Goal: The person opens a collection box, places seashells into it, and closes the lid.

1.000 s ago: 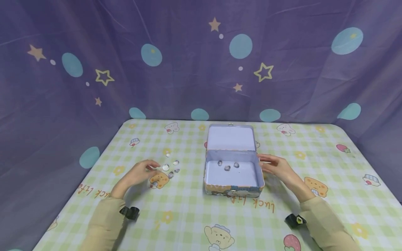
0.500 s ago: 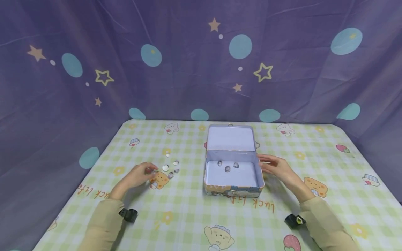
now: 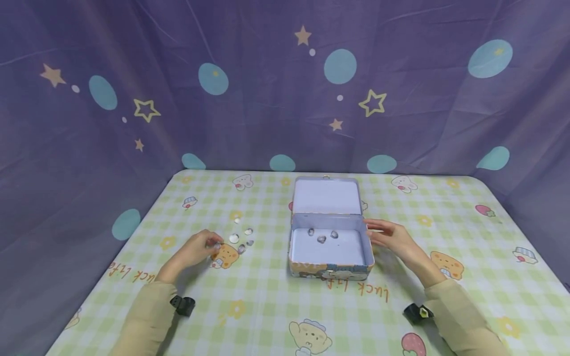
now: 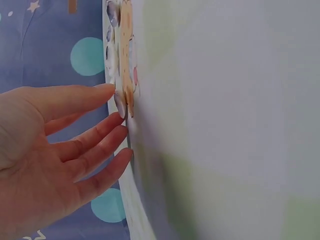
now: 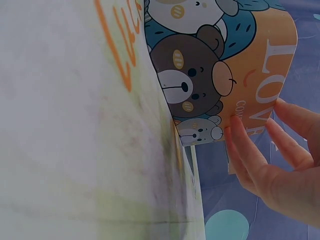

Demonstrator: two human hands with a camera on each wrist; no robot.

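Note:
My left hand (image 3: 198, 248) pinches a small grey-white seashell (image 4: 120, 104) between thumb and index finger, low over the cloth. In the left wrist view the other fingers are spread. Just right of it, several loose seashells (image 3: 234, 239) lie on the table. An open metal tin box (image 3: 331, 270) stands at the centre, its hinged lid (image 3: 326, 195) tipped back. Three seashells (image 3: 321, 239) lie on the box floor. My right hand (image 3: 395, 240) touches the box's right side with extended fingertips; the right wrist view shows them against its orange side with printed bears.
A green-and-white checked cloth (image 3: 267, 306) with cartoon prints covers the table. Behind it and along its sides hangs a purple curtain (image 3: 267, 128) with stars and blue dots. Each wrist carries a small black camera (image 3: 183, 305).
My left hand has drawn back slightly toward me from the loose seashells, with one seashell at its fingertips. The right hand and the box have stayed in place.

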